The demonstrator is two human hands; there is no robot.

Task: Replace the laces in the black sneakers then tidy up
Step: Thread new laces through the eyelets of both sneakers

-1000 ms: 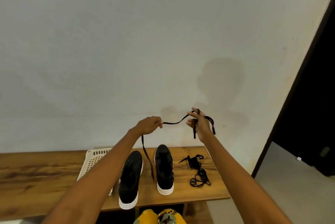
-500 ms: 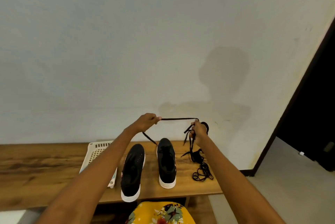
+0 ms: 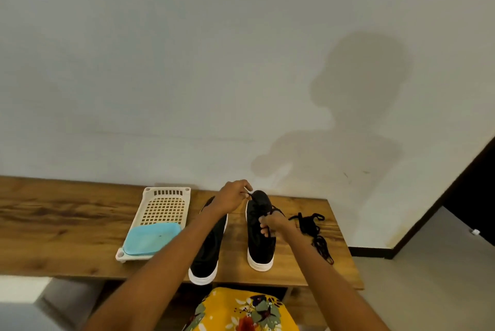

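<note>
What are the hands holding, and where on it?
Both hold one black lace over the right sneaker. The left hand pinches one end; the right hand grips it farther along.

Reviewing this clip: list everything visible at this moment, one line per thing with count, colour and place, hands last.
Low black sneakers with white soles: 2, on the bench; left one partly behind the left forearm, right one under both hands.
Black lace being handled: 1, over the right sneaker.
Loose black laces pile: 1 tangle, on the bench right of the sneakers.
Cream perforated plastic tray: 1, left of the sneakers.
Light blue plastic lid: 1, lying in the tray's near end.
Wooden bench top: 1, brown, against the pale wall.
Left hand: pinches the lace at the sneaker's far end.
Right hand: grips the lace.
</note>
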